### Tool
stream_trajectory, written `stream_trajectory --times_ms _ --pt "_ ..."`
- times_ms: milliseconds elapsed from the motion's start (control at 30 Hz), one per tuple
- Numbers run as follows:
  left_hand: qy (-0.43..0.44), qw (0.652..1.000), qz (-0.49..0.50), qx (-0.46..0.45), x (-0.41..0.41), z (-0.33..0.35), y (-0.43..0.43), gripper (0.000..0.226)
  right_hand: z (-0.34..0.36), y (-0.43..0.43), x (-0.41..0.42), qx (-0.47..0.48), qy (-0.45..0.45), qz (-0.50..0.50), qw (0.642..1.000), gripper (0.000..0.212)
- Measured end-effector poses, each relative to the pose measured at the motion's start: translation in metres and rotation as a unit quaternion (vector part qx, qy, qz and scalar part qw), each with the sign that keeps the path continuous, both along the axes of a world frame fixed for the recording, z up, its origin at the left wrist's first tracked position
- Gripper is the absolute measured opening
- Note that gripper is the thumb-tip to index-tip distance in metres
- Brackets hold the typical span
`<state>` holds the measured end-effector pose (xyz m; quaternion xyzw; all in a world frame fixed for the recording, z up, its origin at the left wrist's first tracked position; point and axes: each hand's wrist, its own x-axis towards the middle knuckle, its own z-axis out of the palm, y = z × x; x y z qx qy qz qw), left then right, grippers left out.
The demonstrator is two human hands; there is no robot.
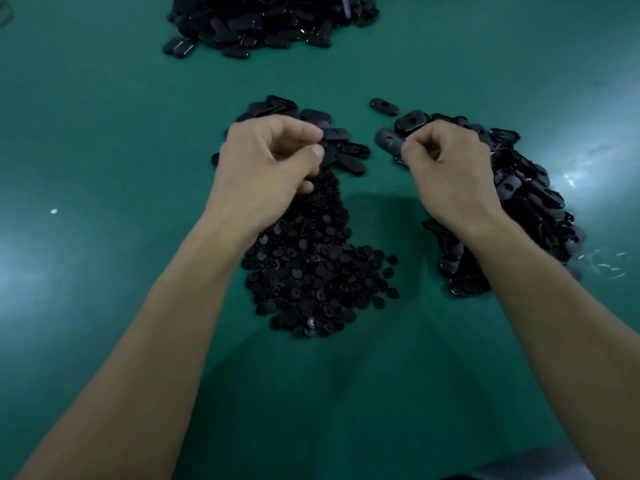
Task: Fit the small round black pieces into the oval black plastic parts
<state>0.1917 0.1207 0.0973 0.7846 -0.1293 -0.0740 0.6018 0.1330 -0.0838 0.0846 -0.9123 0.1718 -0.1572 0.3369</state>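
A heap of small round black pieces (pixel 311 268) lies on the green table between my forearms. My left hand (pixel 266 168) hovers over the heap's far end with curled fingers, thumb and forefinger close together; what they pinch is hidden. A small cluster of oval black parts (pixel 346 150) lies just beyond that hand. My right hand (pixel 446 171) pinches one oval black part (pixel 389 142) by its end, at the near edge of a long pile of oval parts (pixel 526 202) on the right.
A large heap of oval black parts (pixel 270 22) sits at the far edge of the green table (pixel 104 133). One loose oval part (pixel 383 105) lies between the two nearer piles. A white speck (pixel 54 211) lies at the left.
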Motion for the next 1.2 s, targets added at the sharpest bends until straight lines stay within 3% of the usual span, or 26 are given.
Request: stream_trajectory --times_ms 100,233,500,667,800,1000,1200 --pt "0.015 0.999 -0.03 -0.005 -0.004 0.0 -0.004 0.011 0.011 0.007 -0.009 0.175 0.005 0.103 0.979 0.019" --pt "0.024 0.998 -0.063 -0.021 -0.007 0.002 -0.007 0.005 0.021 0.01 -0.016 0.219 0.007 0.197 0.956 0.02" --pt "0.033 0.994 -0.085 -0.059 -0.013 0.011 -0.008 0.03 0.025 0.015 -0.016 0.197 0.023 0.21 0.957 0.024" --pt "0.048 0.991 -0.087 -0.095 -0.014 0.012 -0.008 0.008 0.023 0.018 -0.015 0.194 0.015 0.202 0.96 0.022" --pt "0.025 0.993 -0.067 -0.095 -0.012 0.01 -0.008 0.011 0.017 0.019 -0.014 0.189 0.001 0.17 0.967 0.017" --pt "0.013 0.994 -0.045 -0.1 -0.011 0.009 -0.008 0.013 0.005 0.014 -0.018 0.051 0.134 0.186 0.972 0.011" --pt "0.013 0.995 -0.047 -0.092 -0.011 0.008 -0.009 0.015 0.003 0.027 -0.017 0.009 0.164 0.207 0.964 0.013"
